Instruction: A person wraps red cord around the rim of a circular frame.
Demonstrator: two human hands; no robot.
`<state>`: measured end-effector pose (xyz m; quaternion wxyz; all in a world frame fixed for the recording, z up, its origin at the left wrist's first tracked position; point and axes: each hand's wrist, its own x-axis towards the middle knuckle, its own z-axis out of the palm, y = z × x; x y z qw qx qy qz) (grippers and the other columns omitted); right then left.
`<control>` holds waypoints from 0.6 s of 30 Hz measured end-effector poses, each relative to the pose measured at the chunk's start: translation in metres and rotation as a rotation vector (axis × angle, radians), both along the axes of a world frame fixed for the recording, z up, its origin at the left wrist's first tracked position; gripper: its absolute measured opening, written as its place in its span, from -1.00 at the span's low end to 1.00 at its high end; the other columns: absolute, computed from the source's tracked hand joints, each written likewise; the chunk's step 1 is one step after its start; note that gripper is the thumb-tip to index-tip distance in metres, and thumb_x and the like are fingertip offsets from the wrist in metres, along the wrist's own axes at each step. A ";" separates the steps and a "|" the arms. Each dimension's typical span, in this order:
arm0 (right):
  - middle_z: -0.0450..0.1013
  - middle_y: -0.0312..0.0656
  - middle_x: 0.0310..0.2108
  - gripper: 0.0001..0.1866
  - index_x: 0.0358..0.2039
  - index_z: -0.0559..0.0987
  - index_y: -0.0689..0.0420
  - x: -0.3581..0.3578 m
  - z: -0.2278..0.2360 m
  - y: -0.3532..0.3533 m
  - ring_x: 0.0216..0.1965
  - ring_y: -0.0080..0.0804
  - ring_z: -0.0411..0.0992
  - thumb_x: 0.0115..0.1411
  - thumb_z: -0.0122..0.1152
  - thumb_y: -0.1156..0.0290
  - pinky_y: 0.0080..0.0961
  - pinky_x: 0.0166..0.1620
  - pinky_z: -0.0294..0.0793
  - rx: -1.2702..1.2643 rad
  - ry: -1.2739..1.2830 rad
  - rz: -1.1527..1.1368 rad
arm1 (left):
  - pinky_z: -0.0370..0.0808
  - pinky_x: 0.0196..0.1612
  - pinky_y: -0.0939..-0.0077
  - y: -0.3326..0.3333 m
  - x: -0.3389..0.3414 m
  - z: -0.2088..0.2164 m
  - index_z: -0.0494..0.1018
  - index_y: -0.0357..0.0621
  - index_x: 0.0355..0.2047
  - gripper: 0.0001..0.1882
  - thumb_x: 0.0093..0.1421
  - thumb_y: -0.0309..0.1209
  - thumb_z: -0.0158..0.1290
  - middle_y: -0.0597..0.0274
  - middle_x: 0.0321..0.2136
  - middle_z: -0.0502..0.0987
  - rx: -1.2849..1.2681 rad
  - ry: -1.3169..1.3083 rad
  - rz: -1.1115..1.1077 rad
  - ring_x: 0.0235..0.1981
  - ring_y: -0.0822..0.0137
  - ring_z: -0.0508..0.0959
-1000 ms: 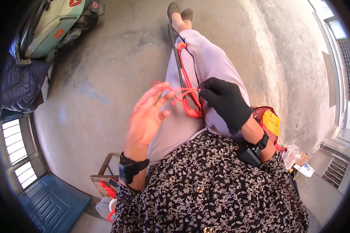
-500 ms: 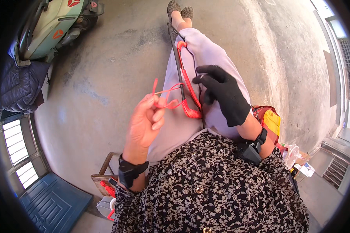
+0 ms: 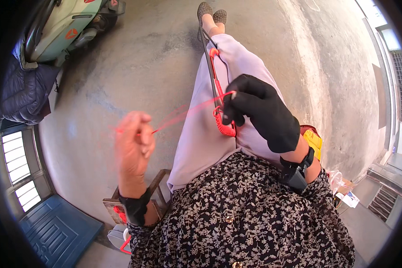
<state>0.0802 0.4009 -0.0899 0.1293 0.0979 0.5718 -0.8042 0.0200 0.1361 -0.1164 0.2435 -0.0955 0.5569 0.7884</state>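
Note:
A thin red cord (image 3: 195,108), smeared by motion, is stretched between my two hands above my lap. My bare left hand (image 3: 135,145), blurred and off to the left of my legs, is closed around one end. In a black glove, my right hand (image 3: 264,114) pinches the cord between thumb and fingers over my right thigh. Below it lies a curved piece wrapped in red cord (image 3: 228,131), partly hidden by the gloved fingers. Alongside, a dark thin rod (image 3: 208,56) runs from my lap toward my feet.
At my left stands a wooden stool (image 3: 158,183) with red material by it. A scooter (image 3: 67,31) and a dark padded jacket (image 3: 24,94) are at the far left. Beyond my right forearm sit a yellow and red bag (image 3: 312,142) and small packages (image 3: 346,196).
My left hand has swung left and a little down, pulling the red cord out long. My right hand has closed on the cord, having been free of it before.

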 end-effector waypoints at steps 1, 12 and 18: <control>0.46 -0.30 -0.49 -0.87 -0.33 0.48 0.21 0.005 -0.003 0.002 -0.45 -0.65 0.36 0.23 0.06 0.41 -0.68 -0.36 0.31 -0.071 -0.033 -0.052 | 0.07 -0.78 0.76 0.011 0.000 -0.005 0.41 -0.19 -0.28 -0.81 0.31 -0.32 -0.09 0.46 -0.77 0.21 -0.094 0.000 -0.100 -0.81 0.65 0.15; 0.29 -0.41 -0.63 -0.86 -0.40 0.46 0.14 0.032 0.003 -0.005 -0.58 -0.72 0.27 0.22 0.06 0.35 -0.75 -0.50 0.17 -0.107 -0.127 -0.001 | 0.09 -0.63 0.63 0.080 0.033 -0.034 0.49 -0.22 -0.54 -0.82 -0.02 -0.42 0.28 0.52 -0.80 0.17 -0.655 0.453 -0.583 -0.71 0.67 0.11; 0.41 -0.35 -0.49 -0.88 -0.29 0.47 0.20 0.015 -0.001 0.004 -0.58 -0.62 0.35 0.19 0.07 0.44 -0.69 -0.51 0.28 0.065 -0.218 -0.188 | 0.10 -0.63 0.74 0.064 0.022 -0.038 0.50 -0.18 -0.50 -0.88 0.10 -0.44 0.20 0.57 -0.73 0.28 -0.432 0.261 -0.584 -0.70 0.71 0.20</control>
